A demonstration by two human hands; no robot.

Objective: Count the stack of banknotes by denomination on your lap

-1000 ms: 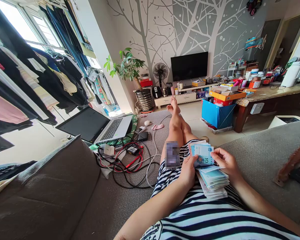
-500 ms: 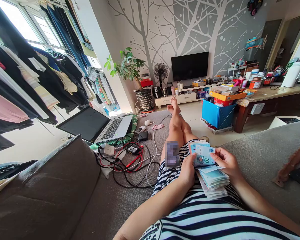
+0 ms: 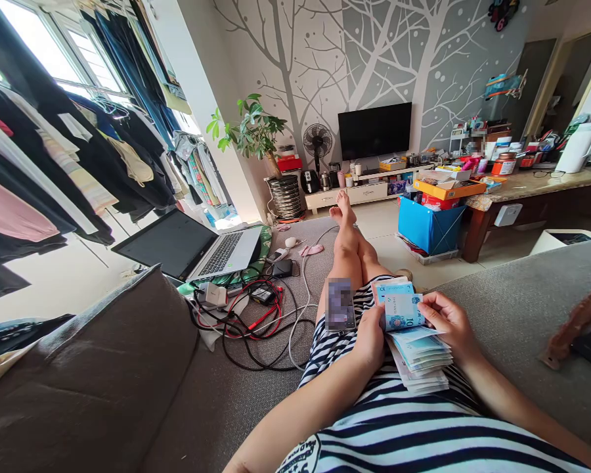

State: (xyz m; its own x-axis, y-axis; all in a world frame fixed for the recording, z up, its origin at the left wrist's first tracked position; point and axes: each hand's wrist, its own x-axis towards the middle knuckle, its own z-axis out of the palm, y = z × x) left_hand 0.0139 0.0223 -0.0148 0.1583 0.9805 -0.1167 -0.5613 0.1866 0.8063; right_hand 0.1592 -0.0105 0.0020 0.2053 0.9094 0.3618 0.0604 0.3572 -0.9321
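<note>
1. Right of centre, lower frame: left hand (image 3: pixel 371 338) clamps a blue paper banknote marked 10 (image 3: pixel 398 314).
2. Farther right: right hand (image 3: pixel 452 325) pinches that banknote's right edge.
3. Just below: layered pale-blue paper banknotes (image 3: pixel 423 353).

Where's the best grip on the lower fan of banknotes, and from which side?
I'd pinch the lower fan of banknotes across both faces at its free ends, coming from the body side: those staggered ends spread over the striped clothing, clear of the left hand and right hand.

Banknotes (image 3: pixel 417 345) show blue, the clothing (image 3: pixel 404 427) dark and white stripes, the sofa (image 3: pixel 517 309) grey.
</note>
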